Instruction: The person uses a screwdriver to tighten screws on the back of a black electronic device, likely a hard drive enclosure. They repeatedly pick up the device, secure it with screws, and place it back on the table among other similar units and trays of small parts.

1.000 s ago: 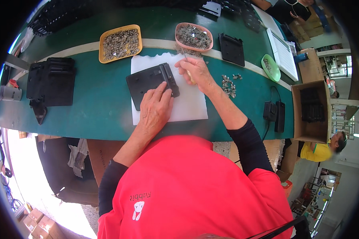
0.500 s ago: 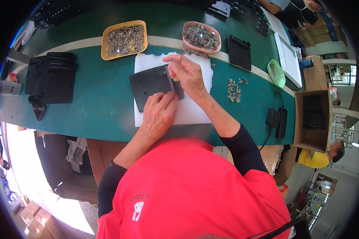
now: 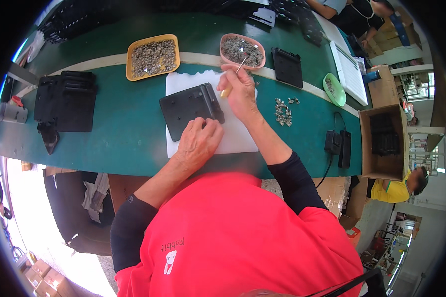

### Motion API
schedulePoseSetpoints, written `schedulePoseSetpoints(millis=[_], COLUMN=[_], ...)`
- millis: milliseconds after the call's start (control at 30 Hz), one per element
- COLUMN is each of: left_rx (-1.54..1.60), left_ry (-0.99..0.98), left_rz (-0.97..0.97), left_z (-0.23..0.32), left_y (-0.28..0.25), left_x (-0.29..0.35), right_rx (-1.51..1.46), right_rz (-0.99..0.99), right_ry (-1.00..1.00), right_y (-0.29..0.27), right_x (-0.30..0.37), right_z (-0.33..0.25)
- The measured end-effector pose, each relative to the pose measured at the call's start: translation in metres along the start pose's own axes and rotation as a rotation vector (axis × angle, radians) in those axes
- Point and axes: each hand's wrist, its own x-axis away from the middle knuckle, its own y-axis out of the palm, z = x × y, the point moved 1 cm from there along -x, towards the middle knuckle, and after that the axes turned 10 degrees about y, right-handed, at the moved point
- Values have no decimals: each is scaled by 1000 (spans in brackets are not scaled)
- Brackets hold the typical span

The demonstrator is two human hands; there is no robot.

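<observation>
A black plastic panel (image 3: pixel 186 110) with a raised strip along its right side lies tilted on a white foam sheet (image 3: pixel 238 141). My left hand (image 3: pixel 199 141) is at the panel's near right corner, its fingers bent and pressed together on the edge; the fingertips are partly hidden. Just right of the panel, my right hand (image 3: pixel 240 96) is closed around a screwdriver (image 3: pixel 226 92). Its yellow handle shows below the fingers, and a thin metal shaft sticks up toward the pink tray (image 3: pixel 222 40) of small metal parts.
A yellow tray (image 3: pixel 129 62) of small metal pieces stands at the far left. Black panels (image 3: pixel 74 101) lie left, and another (image 3: pixel 287 68) far right. Loose metal parts (image 3: pixel 283 113), a green bowl (image 3: pixel 340 99), a black adapter (image 3: pixel 333 142) and a cardboard box (image 3: pixel 406 143) are right. Co-workers are beyond.
My right hand has moved right, off the panel's raised strip, and the screwdriver's shaft now shows above the fingers. My left hand stays at the panel's edge. The whole view has shifted slightly.
</observation>
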Motion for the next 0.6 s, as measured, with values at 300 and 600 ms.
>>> schedulePoseSetpoints(millis=[300,600], left_rx=[113,88], left_ry=[-123,-18], left_rz=[17,60], left_z=[-7,-4], left_y=[7,-1], left_x=[-5,1], right_rx=[1380,1303], right_rz=[103,12], right_ry=[-78,80], right_y=[7,7], right_x=[30,30], right_z=[6,-4])
